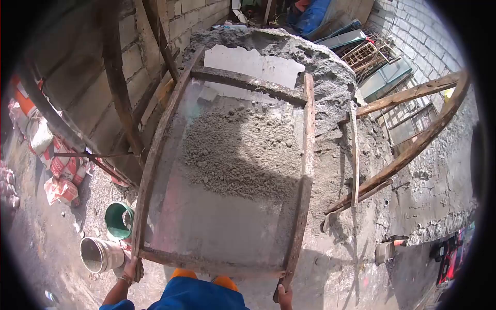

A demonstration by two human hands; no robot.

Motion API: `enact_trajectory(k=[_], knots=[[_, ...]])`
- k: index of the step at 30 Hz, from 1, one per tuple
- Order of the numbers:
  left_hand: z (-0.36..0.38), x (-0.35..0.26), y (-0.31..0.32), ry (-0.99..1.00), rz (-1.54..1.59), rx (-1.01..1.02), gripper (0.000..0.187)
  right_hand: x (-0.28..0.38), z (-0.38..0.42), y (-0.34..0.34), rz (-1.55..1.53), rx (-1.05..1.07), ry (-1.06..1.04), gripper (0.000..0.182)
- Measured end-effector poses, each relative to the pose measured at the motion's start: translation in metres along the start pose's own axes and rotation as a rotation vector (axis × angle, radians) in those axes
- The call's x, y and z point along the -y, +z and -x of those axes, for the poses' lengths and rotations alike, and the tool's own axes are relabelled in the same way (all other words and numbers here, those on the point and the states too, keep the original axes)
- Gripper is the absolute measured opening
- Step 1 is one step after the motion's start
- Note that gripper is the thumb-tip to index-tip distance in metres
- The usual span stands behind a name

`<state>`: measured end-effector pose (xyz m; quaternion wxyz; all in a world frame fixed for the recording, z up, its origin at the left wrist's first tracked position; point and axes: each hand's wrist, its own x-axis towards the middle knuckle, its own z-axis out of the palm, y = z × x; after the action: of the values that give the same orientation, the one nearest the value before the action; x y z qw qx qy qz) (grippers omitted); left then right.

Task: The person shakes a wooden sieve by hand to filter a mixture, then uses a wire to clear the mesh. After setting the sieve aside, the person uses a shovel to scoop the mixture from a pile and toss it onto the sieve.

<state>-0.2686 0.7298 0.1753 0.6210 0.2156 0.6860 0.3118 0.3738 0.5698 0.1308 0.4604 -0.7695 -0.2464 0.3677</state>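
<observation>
A large wooden-framed sieve (306, 191) slopes away from me, its fine mesh spanning the timber bars. Coarse grey sand with lumps (237, 150) lies on the upper and middle part of the mesh, partly in shadow. My left hand (133, 269) is closed around the end of the frame's left rail. At the end of the right rail, my right hand (284, 296) grips the wood, partly cut off by the lower edge of the view. The frame's far end lies by a big heap of grey sand (330, 82).
Left of the frame stand a green bucket (119, 221) and a white bucket (102, 255). Torn sacks (62, 170) lie farther left. Wooden poles (403, 155) lean at the right, and a block wall (129, 46) with upright timbers rises at the left.
</observation>
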Motion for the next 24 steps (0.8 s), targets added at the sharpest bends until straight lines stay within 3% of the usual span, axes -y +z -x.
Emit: enact_trajectory(k=[1,2,3,5,6,7,9,10,11,12,13,15,18,20,21,22,24], knots=[[0.024,0.013,-0.005,0.078,0.043,-0.002,0.048,-0.046,0.018,-0.015,-0.078,0.072,0.109,0.032],[0.033,0.033,-0.018,0.069,0.019,-0.02,0.047,-0.049,0.039,-0.035,-0.239,0.293,0.231,0.042],[0.04,0.035,-0.019,0.145,-0.048,-0.062,0.048,-0.04,0.025,-0.028,-0.237,0.296,0.229,0.042],[0.025,0.008,-0.005,0.11,-0.016,0.022,0.051,-0.014,-0.005,-0.01,-0.056,0.131,0.107,0.042],[-0.006,0.001,-0.001,-0.04,-0.012,-0.012,0.055,0.004,-0.017,0.001,0.033,0.043,0.042,0.043],[-0.029,-0.037,0.021,-0.037,-0.052,0.004,0.058,0.009,-0.058,0.009,0.155,0.001,0.073,0.044],[-0.053,-0.134,0.078,-0.035,-0.148,-0.09,0.064,0.119,-0.122,0.033,0.312,-0.03,0.062,0.057],[-0.07,-0.175,0.089,-0.003,-0.255,-0.037,0.071,0.143,-0.165,0.033,0.487,-0.128,0.08,0.063],[-0.045,-0.232,0.12,0.116,-0.301,-0.005,0.07,0.185,-0.194,0.027,0.437,-0.09,-0.003,0.073],[-0.042,-0.269,0.134,0.173,-0.341,-0.045,0.07,0.295,-0.16,0.029,0.423,-0.075,-0.048,0.079],[-0.042,-0.308,0.138,0.16,-0.321,0.027,0.069,0.329,-0.18,0.018,0.522,-0.081,-0.123,0.081],[-0.033,-0.349,0.142,0.149,-0.283,0.1,0.068,0.379,-0.21,0.003,0.557,-0.074,-0.066,0.077],[0.003,-0.354,0.143,0.09,-0.298,0.049,0.065,0.36,-0.185,0.002,0.495,-0.051,-0.1,0.076],[-0.029,-0.271,0.113,0.1,-0.298,0.012,0.065,0.279,-0.148,0.012,0.339,-0.054,-0.092,0.063],[-0.022,-0.231,0.106,0.053,-0.249,0.016,0.065,0.205,-0.142,0.017,0.426,-0.131,-0.092,0.056],[-0.059,-0.161,0.068,0.072,-0.199,0.078,0.062,0.152,-0.116,0.02,0.366,-0.139,-0.091,0.052],[-0.027,-0.091,0.053,-0.011,-0.122,-0.076,0.056,0.06,-0.072,0.013,0.26,-0.065,0.008,0.044]])
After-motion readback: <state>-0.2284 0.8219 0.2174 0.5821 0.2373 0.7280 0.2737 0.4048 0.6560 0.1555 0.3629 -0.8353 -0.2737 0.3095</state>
